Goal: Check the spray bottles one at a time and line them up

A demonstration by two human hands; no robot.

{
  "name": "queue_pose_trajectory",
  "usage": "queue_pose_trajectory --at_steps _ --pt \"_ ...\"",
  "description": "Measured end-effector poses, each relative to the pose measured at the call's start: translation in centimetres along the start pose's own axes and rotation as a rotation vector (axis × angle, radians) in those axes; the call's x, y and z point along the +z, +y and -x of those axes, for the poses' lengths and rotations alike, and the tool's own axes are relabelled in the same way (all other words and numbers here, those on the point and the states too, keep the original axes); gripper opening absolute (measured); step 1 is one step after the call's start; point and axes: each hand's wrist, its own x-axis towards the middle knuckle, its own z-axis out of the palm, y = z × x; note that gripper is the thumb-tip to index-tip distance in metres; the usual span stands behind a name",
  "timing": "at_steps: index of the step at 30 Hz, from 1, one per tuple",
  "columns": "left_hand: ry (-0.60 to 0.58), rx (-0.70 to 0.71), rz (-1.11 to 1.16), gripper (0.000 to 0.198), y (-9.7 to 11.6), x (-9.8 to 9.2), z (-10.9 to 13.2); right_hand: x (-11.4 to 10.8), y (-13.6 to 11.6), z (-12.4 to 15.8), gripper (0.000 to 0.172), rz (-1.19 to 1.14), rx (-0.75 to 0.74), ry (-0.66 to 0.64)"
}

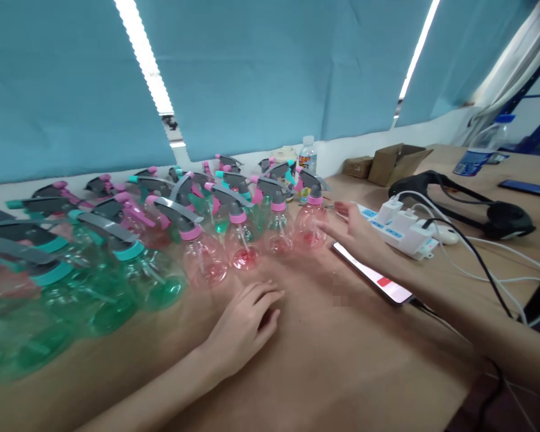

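My left hand rests palm down on the brown tabletop, fingers loosely stretched and nothing in them. Just beyond it is a row of clear pink spray bottles with grey trigger heads. At the right end of that row, my right hand reaches over the table with its fingers apart. Its fingertips overlap the edge of the last pink spray bottle; whether they touch it I cannot tell. Clear green spray bottles with teal collars stand at the left.
Below my right forearm lies a lit phone with a cable. A white power strip with chargers, a black headset-like strap, an open cardboard box and a blue-capped bottle are on the right.
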Motion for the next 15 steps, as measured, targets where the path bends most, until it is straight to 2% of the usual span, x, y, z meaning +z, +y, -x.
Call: queue_pose_trajectory --at_steps 4,7,10,13,15 --pt "0.041 -0.023 -0.015 0.026 -0.3 -2.0 4.2 0.3 -3.0 5.6 0.067 0.154 -0.168 0.006" --pt "0.084 -0.073 -0.053 0.024 -0.5 -4.0 8.1 2.5 -6.7 8.6 0.054 0.221 -0.281 -0.191" --pt "0.106 -0.157 -0.086 0.023 -0.4 -6.4 12.7 6.4 -11.2 10.5 0.033 0.035 -0.381 -0.481" --pt "0.125 -0.288 -0.131 0.024 -0.2 -9.1 17.9 11.2 -15.7 11.7 0.031 -0.124 -0.563 -0.697" --pt "0.156 -0.400 -0.159 0.024 -0.2 -11.0 21.5 14.6 -19.0 12.4 0.030 -0.193 -0.637 -0.767"
